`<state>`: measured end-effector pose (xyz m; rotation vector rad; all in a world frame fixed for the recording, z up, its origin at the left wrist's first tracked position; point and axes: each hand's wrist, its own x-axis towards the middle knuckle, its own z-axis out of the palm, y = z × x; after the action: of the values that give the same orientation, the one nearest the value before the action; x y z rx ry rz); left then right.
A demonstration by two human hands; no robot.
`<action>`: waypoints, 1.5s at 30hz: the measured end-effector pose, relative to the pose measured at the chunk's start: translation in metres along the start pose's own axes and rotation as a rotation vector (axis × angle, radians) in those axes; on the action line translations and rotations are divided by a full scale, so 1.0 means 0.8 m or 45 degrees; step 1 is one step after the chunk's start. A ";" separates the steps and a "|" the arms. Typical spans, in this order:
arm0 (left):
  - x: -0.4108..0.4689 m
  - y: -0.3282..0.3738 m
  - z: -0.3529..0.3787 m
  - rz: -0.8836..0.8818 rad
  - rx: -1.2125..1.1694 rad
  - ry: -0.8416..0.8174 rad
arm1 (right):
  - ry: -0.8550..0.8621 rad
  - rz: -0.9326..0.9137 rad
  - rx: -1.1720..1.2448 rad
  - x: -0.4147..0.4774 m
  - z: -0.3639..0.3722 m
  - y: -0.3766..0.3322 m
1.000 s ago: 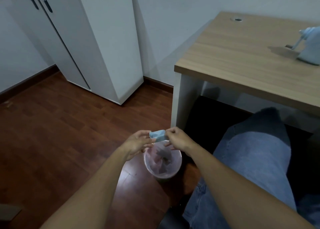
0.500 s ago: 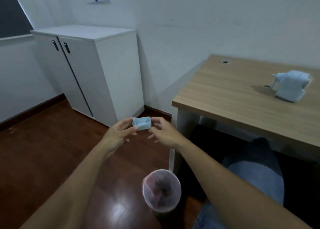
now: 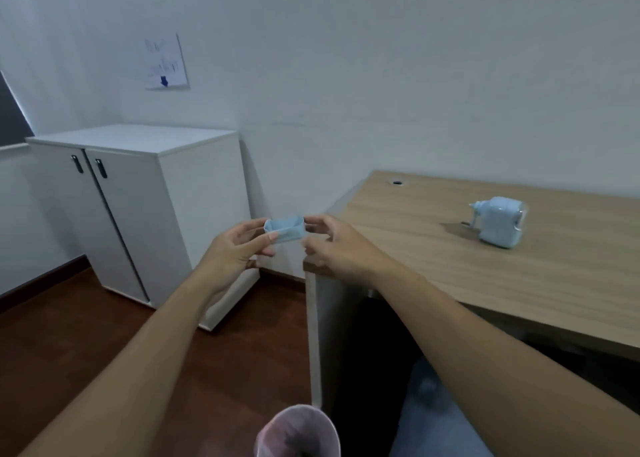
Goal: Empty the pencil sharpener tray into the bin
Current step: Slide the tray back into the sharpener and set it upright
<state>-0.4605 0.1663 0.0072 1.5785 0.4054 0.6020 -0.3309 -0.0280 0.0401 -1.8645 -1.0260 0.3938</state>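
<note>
Left hand (image 3: 239, 248) pinches pale blue sharpener tray (image 3: 285, 228) between thumb and fingers, open side up, just off desk's (image 3: 450, 269) left front corner; right hand (image 3: 341, 248), fingers loosely curled, fingertip touching tray's right end. Hand-crank pencil sharpener (image 3: 500, 221) stands mid-desk toward right edge. Pink-lined bin (image 3: 298, 432) on floor below

I am making out only 1 sign: a white paper sheet (image 3: 166, 62) taped to the pale wall above the white 2-door cabinet (image 3: 138, 210). It is showing faint handwritten lines too blurred for me to read and a small blue arrow pointing down.
</note>
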 end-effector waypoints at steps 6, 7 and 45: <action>0.038 0.031 0.089 0.018 -0.003 -0.225 | 0.177 0.002 -0.159 -0.020 -0.111 0.024; 0.042 0.032 0.108 0.015 0.002 -0.262 | 0.210 0.018 -0.198 -0.027 -0.132 0.030; 0.236 -0.001 0.427 -0.068 0.251 -0.937 | 0.380 0.185 -0.170 -0.007 -0.441 0.310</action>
<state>-0.1058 0.0036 0.0235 1.8431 -0.0538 -0.0868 0.0110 -0.2888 0.0076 -2.0501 -0.7331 0.1263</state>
